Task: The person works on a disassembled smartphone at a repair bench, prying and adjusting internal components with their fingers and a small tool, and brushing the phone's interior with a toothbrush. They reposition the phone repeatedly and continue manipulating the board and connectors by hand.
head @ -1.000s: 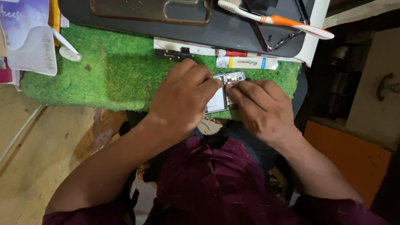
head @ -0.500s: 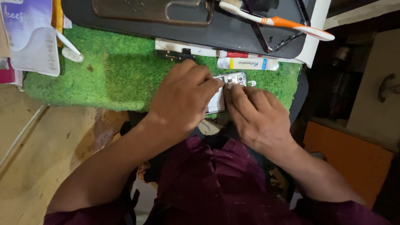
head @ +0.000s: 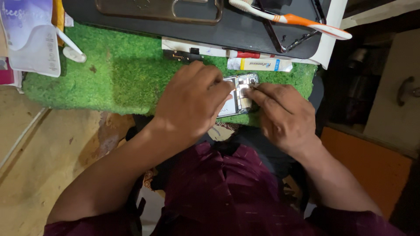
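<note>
An opened phone with its back cover off lies at the near edge of a green turf mat. My left hand lies curled over the phone's left half and holds it down. My right hand comes in from the right, with the index finger and thumb tips pressed together on the phone's exposed inner parts near the top. Whether a small part sits between those fingertips is hidden.
A black tray at the far edge carries a metal phone frame and a white-and-orange toothbrush. A glue tube and a small black part lie just beyond the phone. White packets sit at the far left.
My right hand's fingers have stretched forward onto the phone's upper inside. The left hand has stayed on the phone.
</note>
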